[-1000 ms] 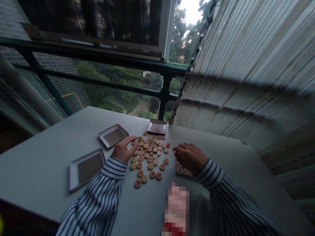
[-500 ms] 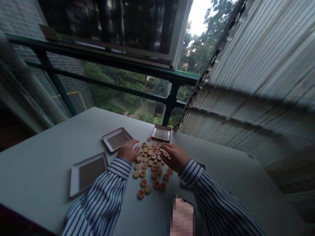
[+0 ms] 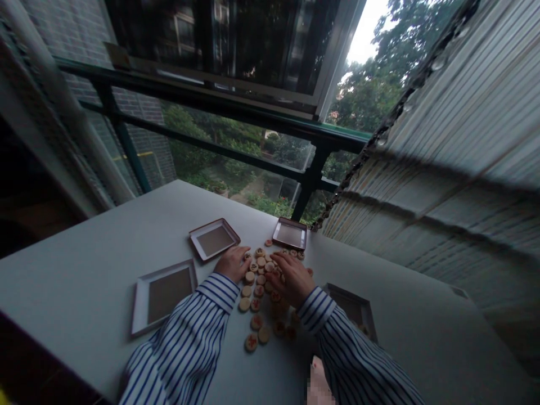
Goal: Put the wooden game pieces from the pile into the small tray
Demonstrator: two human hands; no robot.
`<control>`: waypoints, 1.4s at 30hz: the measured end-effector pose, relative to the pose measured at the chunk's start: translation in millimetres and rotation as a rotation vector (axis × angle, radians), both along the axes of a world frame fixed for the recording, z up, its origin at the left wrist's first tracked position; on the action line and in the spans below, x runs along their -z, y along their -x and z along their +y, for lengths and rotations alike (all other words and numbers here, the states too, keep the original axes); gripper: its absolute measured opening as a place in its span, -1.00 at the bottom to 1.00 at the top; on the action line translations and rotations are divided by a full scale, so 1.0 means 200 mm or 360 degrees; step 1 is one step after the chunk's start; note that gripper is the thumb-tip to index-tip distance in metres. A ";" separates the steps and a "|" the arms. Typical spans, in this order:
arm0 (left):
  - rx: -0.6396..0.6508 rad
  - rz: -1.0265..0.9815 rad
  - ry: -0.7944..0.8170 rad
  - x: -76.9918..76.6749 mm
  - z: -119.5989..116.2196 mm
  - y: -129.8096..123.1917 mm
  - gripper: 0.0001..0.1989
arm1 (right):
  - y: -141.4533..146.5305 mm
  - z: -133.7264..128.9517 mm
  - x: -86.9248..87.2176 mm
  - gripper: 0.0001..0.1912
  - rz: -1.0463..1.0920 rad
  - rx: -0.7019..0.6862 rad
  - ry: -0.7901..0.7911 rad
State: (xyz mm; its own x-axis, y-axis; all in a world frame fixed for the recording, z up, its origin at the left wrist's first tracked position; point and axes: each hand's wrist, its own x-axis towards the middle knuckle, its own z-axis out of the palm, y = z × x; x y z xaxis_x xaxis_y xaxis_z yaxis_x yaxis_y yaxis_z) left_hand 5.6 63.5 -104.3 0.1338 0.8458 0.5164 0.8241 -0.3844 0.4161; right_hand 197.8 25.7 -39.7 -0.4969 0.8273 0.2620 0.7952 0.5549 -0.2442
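Note:
Round wooden pieces, some with red or dark characters and some plain, lie scattered on the white table. My left hand rests at the left edge of the pieces, fingers apart and curved beside a few of them. Over the middle and right of the pieces is my right hand, palm down with its fingers spread, hiding several of them. Neither hand visibly grips a piece.
Shallow trays stand around the pieces: back left, back centre, front left, and right, partly under my right sleeve. A phone-like object, partly blurred, lies at the front. Railing and curtain stand beyond.
The view has shifted, so the scene sits further right. My right hand has moved left over the pieces, closer to my left hand, and the right tray shows more.

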 end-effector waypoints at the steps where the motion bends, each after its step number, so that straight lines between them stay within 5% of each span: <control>1: -0.0002 -0.0001 0.0012 0.00 0.00 0.00 -0.73 | 0.00 0.00 0.00 -0.57 0.0009 0.0000 0.0002; 20: -0.0054 -0.0052 0.0136 -0.01 0.00 0.00 -0.74 | -0.02 0.00 0.01 -0.57 0.0035 -0.0023 0.0012; 34: -0.0094 -0.0139 -0.0345 -0.07 -0.04 -0.04 -0.71 | -0.05 -0.01 0.00 -0.58 0.0070 0.0002 -0.0021; 42: -0.0076 -0.0188 -0.0368 -0.14 -0.09 -0.07 -0.71 | -0.07 -0.01 -0.07 -0.58 0.0087 0.0017 -0.0045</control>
